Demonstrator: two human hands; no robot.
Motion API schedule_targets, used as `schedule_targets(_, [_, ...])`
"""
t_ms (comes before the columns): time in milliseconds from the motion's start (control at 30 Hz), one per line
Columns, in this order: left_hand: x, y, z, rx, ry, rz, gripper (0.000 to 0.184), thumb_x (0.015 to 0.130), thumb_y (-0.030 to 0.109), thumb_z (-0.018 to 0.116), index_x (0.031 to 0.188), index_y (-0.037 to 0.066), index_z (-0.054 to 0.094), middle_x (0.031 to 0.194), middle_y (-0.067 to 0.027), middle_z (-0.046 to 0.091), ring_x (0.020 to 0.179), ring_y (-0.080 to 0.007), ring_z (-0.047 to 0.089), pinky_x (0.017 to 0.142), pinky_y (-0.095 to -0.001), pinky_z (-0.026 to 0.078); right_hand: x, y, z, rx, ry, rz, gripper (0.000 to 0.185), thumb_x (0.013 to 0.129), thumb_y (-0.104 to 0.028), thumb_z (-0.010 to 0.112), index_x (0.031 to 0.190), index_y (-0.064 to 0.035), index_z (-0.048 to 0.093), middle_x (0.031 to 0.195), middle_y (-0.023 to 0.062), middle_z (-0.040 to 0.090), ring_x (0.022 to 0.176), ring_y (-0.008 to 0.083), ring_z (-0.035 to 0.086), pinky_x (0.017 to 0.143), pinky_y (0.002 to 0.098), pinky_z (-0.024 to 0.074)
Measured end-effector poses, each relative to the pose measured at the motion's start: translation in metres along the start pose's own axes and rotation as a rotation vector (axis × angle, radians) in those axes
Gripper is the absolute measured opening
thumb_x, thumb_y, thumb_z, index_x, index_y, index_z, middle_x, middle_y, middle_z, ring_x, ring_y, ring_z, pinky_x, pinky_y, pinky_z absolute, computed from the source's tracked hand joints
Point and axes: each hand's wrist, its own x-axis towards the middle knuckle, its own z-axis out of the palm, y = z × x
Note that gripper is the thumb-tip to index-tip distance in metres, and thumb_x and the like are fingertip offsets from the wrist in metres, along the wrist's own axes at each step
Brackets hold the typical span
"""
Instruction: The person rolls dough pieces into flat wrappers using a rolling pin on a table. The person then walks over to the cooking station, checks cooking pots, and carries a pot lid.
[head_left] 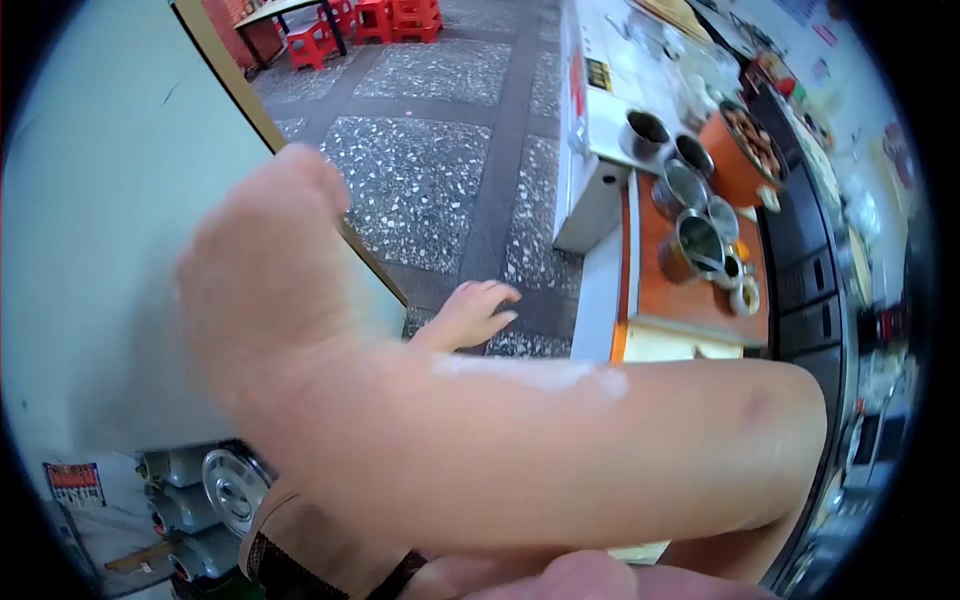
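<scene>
My right forearm crosses the view from the elbow at the right, close to the camera, with a white patch point(530, 375) along its upper edge. My right hand point(265, 240) is raised at the left, blurred, in front of the pale panel point(110, 200) and near its brown edge. Its fingers are too unclear to tell whether they are open or closed. Beyond the forearm, my left hand point(470, 312) shows above the speckled floor point(410, 180), fingers apart and nothing in them. Blurred skin at the bottom edge cannot be made out.
Metal containers point(698, 240) and an orange-brown pot point(740, 150) stand on the counter at the right. Red stools point(310, 42) are by a table at the top left. A round metal lid point(235, 490) and grey cylindrical objects point(185, 510) are at the lower left.
</scene>
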Motion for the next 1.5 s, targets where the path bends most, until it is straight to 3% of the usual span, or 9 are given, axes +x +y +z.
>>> schedule_targets(400, [0.344,-0.246,-0.206,0.064,0.220,-0.017,0.028,0.083,0.022,0.064,0.108,0.010,0.063,0.103,-0.0103,0.065,0.101,-0.0294,0.060,0.092,-0.0430,0.043,0.200,0.348,-0.031,-0.090,-0.093,-0.168,0.017,0.073,-0.025,0.070,0.088,-0.0161,0.073,0.081,-0.0017,0.064,0.078,0.0177,0.060,0.064,0.0385,0.0435])
schedule_targets(667, [0.151,-0.559,-0.276,0.006,0.660,-0.958,0.032,0.084,0.021,0.063,0.112,0.005,0.062,0.108,-0.0153,0.064,0.102,-0.0297,0.062,0.087,-0.0390,0.050,0.482,0.538,-0.118,-0.312,-0.110,-0.476,0.018,0.072,-0.025,0.072,0.088,-0.0160,0.072,0.079,-0.0026,0.063,0.077,0.0172,0.060,0.064,0.0376,0.0442])
schedule_targets(733, [0.164,-0.509,-0.390,-0.087,0.562,-1.153,0.033,0.087,0.022,0.063,0.110,-0.001,0.060,0.107,-0.0182,0.064,0.103,-0.0264,0.060,0.090,-0.0366,0.046,0.558,0.589,-0.122,-0.338,-0.085,-0.480,0.018,0.072,-0.025,0.072,0.088,-0.0159,0.072,0.079,-0.0028,0.063,0.077,0.0171,0.060,0.064,0.0374,0.0444])
schedule_targets(833, [0.106,-0.670,-0.367,-0.121,0.692,-1.168,0.031,0.082,0.021,0.063,0.109,0.006,0.063,0.107,-0.0157,0.064,0.103,-0.0302,0.061,0.087,-0.0398,0.050,0.650,0.691,-0.059,-0.038,0.195,-0.388,0.021,0.071,-0.024,0.070,0.083,-0.0088,0.061,0.076,0.0062,0.064,0.072,0.0242,0.065,0.063,0.0365,0.0495])
schedule_targets(867, [0.159,-0.659,-0.428,0.123,0.484,-1.336,0.030,0.080,0.022,0.063,0.107,0.008,0.065,0.105,-0.0155,0.065,0.101,-0.0314,0.062,0.086,-0.0419,0.050,0.682,0.733,-0.036,0.122,0.151,-0.353,0.029,0.076,-0.027,0.070,0.092,-0.0060,0.061,0.080,0.0093,0.064,0.077,0.0295,0.064,0.067,0.0410,0.0500])
schedule_targets(1000, [0.271,-0.773,-0.537,0.111,0.428,-1.078,0.031,0.081,0.023,0.066,0.109,0.010,0.065,0.106,-0.0133,0.065,0.100,-0.0313,0.062,0.086,-0.0418,0.050,0.771,0.903,0.044,0.215,-0.175,0.159,0.035,0.083,-0.036,0.065,0.093,-0.0032,0.060,0.088,0.0169,0.065,0.087,0.0371,0.062,0.073,0.0436,0.0494])
schedule_targets(1233, [0.353,-0.964,-0.773,0.147,0.609,-0.680,0.027,0.085,0.025,0.063,0.107,0.008,0.061,0.100,-0.0128,0.064,0.097,-0.0315,0.061,0.085,-0.0432,0.048,0.828,1.185,0.171,1.073,-0.086,1.131,0.020,0.090,-0.024,0.062,0.085,-0.0041,0.061,0.064,0.0017,0.058,0.052,0.0094,0.054,0.043,0.0236,0.0393])
schedule_targets(1400, [0.279,-1.094,-0.848,0.357,0.679,-1.138,0.029,0.084,0.024,0.064,0.108,0.009,0.059,0.102,-0.0114,0.064,0.098,-0.0315,0.060,0.086,-0.0448,0.047,1.073,1.327,0.252,1.057,-0.042,0.820,0.020,0.091,-0.020,0.060,0.095,0.0000,0.060,0.071,0.0004,0.056,0.057,0.0077,0.050,0.050,0.0225,0.0392])
schedule_targets(1500, [0.244,-1.126,-0.894,0.179,0.786,-1.380,0.032,0.085,0.027,0.063,0.112,0.009,0.060,0.108,-0.0123,0.063,0.104,-0.0316,0.060,0.090,-0.0438,0.046,1.293,1.281,0.242,1.148,-0.035,0.605,0.022,0.090,-0.023,0.061,0.097,-0.0012,0.063,0.074,-0.0019,0.056,0.063,0.0059,0.048,0.055,0.0227,0.0400])
